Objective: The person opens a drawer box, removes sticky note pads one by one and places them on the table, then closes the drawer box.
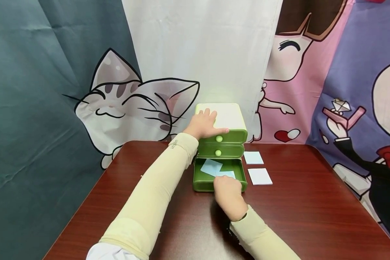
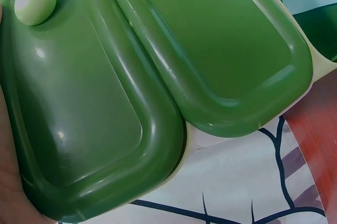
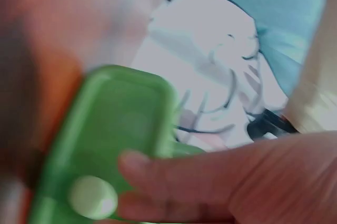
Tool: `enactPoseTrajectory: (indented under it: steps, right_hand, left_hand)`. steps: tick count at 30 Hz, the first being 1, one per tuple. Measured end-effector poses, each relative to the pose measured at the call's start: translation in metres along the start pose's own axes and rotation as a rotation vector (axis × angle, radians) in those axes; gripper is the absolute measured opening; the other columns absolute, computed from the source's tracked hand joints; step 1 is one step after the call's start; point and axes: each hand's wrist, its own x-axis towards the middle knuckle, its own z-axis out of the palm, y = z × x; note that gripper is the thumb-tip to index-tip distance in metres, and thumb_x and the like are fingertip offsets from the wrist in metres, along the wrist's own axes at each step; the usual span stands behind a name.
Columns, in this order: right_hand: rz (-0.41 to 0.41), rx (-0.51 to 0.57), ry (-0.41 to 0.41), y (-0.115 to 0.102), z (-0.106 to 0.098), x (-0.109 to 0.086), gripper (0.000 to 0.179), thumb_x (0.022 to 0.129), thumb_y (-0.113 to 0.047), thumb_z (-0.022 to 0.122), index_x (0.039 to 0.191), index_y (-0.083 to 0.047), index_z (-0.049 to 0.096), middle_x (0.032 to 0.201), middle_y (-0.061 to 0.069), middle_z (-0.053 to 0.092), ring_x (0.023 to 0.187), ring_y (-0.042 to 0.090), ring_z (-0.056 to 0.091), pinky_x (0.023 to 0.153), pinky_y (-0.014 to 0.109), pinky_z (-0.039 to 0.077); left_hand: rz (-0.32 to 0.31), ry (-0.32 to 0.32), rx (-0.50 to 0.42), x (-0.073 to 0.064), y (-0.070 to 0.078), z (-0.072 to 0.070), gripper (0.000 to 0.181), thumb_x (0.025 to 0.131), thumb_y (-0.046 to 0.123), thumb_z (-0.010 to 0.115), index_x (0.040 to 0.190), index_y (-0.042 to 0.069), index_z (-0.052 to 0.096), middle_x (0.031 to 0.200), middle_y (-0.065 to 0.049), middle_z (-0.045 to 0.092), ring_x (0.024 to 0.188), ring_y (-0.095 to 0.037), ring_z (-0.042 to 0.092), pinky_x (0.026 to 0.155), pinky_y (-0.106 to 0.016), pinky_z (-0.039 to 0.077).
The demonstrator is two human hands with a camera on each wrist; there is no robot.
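Two slips [image 1: 211, 167] of blue paper lie in the open bottom drawer [image 1: 202, 186], just beyond the right hand [image 1: 229, 195]. That hand is at the drawer's front; its fingertips [image 3: 138, 167] are right beside a pale knob [image 3: 93, 197], but with the blur one cannot tell whether they pinch it. Above and beyond it, the left hand [image 1: 204, 124] rests, fingers spread, on top of the cabinet [image 1: 230, 115], its thumb stretched out at the front edge, gripping nothing. Below that thumb, the top drawer [image 1: 235, 136] and the middle drawer [image 1: 233, 151] are closed. To the right of and beyond the right hand, two pale pads [image 1: 260, 176] lie on the table [image 1: 295, 202]. Behind both hands hangs a printed cloth [image 1: 198, 47].
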Motion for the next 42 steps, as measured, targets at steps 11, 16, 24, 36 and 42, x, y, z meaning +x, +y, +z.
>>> enactPoseTrajectory:
  steps: [11,16,24,36,42]
  right_hand:
    - [0.129,0.273,-0.046,0.054,-0.019,0.045,0.021,0.087,-0.024,0.073,0.066,-0.02,0.071,0.073,0.005,0.07,0.067,0.03,0.067,0.053,0.048,0.05]
    - [0.132,0.358,-0.142,0.075,0.006,0.066,0.007,0.081,-0.017,0.076,0.086,-0.012,0.078,0.091,0.01,0.074,0.083,0.032,0.069,0.068,0.049,0.054]
    - [0.058,0.4,-0.2,0.081,0.031,0.082,0.02,0.067,0.003,0.07,0.083,-0.007,0.076,0.085,0.009,0.071,0.075,0.027,0.061,0.068,0.044,0.05]
    - [-0.03,0.33,-0.288,0.078,0.044,0.08,0.037,0.068,0.011,0.063,0.088,-0.017,0.078,0.088,0.003,0.07,0.072,0.022,0.051,0.059,0.039,0.044]
    - [-0.043,0.318,-0.299,0.076,0.044,0.082,0.038,0.07,0.01,0.063,0.085,-0.021,0.079,0.09,0.001,0.072,0.073,0.02,0.055,0.06,0.04,0.047]
  left_hand:
    - [0.007,0.0,-0.005,-0.004,0.001,-0.002,0.09,0.081,0.09,0.038,0.128,0.015,0.05,0.125,-0.013,0.05,0.111,-0.034,0.053,0.084,-0.046,0.05]
    - [-0.001,-0.001,0.004,-0.002,0.0,-0.002,0.085,0.081,0.09,0.039,0.121,0.016,0.05,0.121,-0.011,0.05,0.106,-0.032,0.052,0.082,-0.045,0.05]
    - [-0.006,-0.009,0.019,0.001,0.0,0.0,0.088,0.081,0.09,0.039,0.127,0.017,0.05,0.122,-0.009,0.049,0.106,-0.029,0.052,0.082,-0.043,0.05]
    - [-0.006,-0.002,0.033,-0.001,0.005,-0.002,0.091,0.081,0.09,0.039,0.132,0.017,0.05,0.124,-0.01,0.05,0.108,-0.03,0.053,0.082,-0.043,0.051]
    - [-0.013,-0.008,0.034,-0.001,0.002,-0.002,0.09,0.081,0.09,0.039,0.133,0.017,0.049,0.126,-0.01,0.05,0.109,-0.03,0.053,0.084,-0.043,0.05]
